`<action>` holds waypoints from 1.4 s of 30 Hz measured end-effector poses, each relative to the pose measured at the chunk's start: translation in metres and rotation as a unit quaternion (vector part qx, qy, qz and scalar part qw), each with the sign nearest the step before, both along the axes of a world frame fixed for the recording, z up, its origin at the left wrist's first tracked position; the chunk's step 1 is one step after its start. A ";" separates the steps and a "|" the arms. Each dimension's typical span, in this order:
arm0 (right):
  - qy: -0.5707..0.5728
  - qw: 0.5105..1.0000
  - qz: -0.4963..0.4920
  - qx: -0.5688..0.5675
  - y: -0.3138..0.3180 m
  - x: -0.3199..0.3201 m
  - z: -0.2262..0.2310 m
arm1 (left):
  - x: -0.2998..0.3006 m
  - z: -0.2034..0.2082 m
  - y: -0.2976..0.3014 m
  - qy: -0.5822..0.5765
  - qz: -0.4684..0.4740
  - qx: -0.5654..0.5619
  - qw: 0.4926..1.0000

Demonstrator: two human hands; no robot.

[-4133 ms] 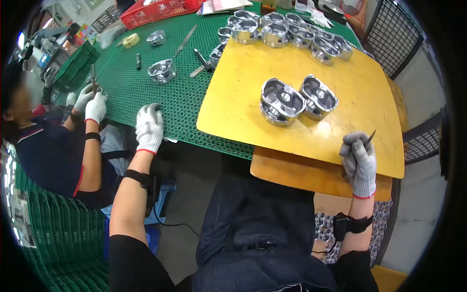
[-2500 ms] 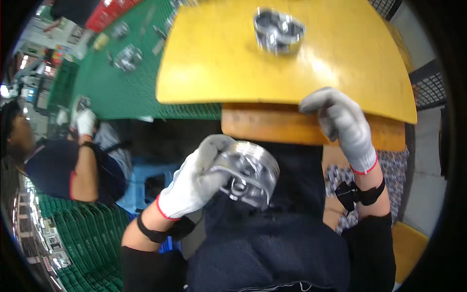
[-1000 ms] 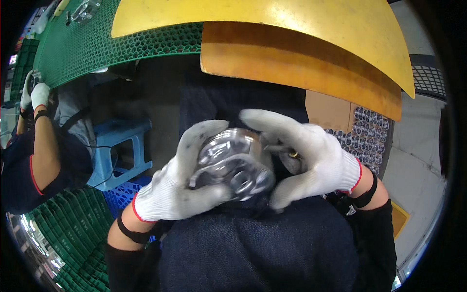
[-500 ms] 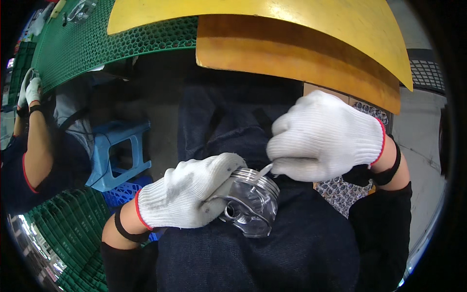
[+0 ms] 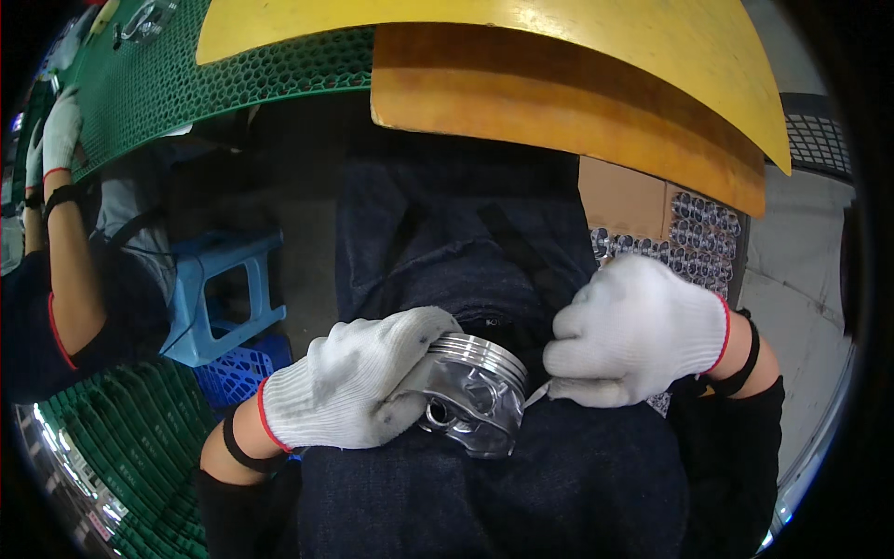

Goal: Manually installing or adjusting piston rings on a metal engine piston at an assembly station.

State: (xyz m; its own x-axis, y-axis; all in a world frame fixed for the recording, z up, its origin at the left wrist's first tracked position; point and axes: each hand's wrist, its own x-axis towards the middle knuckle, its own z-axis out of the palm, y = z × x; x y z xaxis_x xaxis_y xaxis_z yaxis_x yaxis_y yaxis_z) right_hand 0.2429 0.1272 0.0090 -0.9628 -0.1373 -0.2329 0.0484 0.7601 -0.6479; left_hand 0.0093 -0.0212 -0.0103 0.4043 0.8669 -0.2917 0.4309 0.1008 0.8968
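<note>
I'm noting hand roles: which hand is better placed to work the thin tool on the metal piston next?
Right, probably: the right hand pinches the thin tool, its tip close by the metal piston, while the left hand is busy gripping that piston.

"What's the white-knit-gloved right hand doing differently?"

"It's sitting lower, and its thin pale blade is now pointing at the side of the silvery metal piston instead of the grooved rim."

"And the white-gloved left hand?"

"It's holding that piston over the navy-clad lap, no longer lying on the green honeycomb-patterned worktop."

"The co-worker's nearer gloved hand is reaching farther forward, too."
</note>
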 end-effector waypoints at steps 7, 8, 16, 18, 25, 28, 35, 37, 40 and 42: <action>0.023 0.990 -0.043 -0.135 -0.006 0.010 -0.023 | -0.001 0.000 0.005 0.002 0.002 -0.018 1.000; 0.039 0.982 -0.077 -0.168 -0.006 0.009 -0.024 | -0.003 0.000 0.004 -0.010 0.022 -0.033 0.999; 0.101 0.932 -0.304 -0.170 0.008 0.017 -0.011 | -0.083 0.004 0.008 -0.078 0.487 0.010 0.870; 0.086 0.933 -0.315 -0.151 0.008 0.025 -0.010 | -0.124 -0.002 0.026 -0.060 0.520 0.129 0.843; 0.172 0.900 -0.400 -0.017 0.042 -0.001 0.028 | -0.273 -0.042 0.071 -0.082 0.664 0.171 0.723; 0.256 0.846 -0.460 0.082 0.069 -0.007 0.028 | -0.293 -0.049 0.092 0.050 0.679 0.197 0.706; 0.119 0.833 -0.516 0.161 0.131 -0.051 0.041 | -0.148 -0.023 0.073 0.096 0.474 0.367 0.795; 0.112 0.822 -0.521 0.201 0.147 -0.051 0.027 | -0.086 0.003 0.064 -0.069 0.415 0.250 0.872; 0.188 0.841 -0.438 0.255 0.137 -0.057 0.018 | -0.054 0.010 0.043 -0.182 0.318 0.199 0.909; 0.257 0.863 -0.344 0.266 0.102 -0.055 0.022 | -0.044 0.015 0.034 -0.329 0.324 0.064 0.885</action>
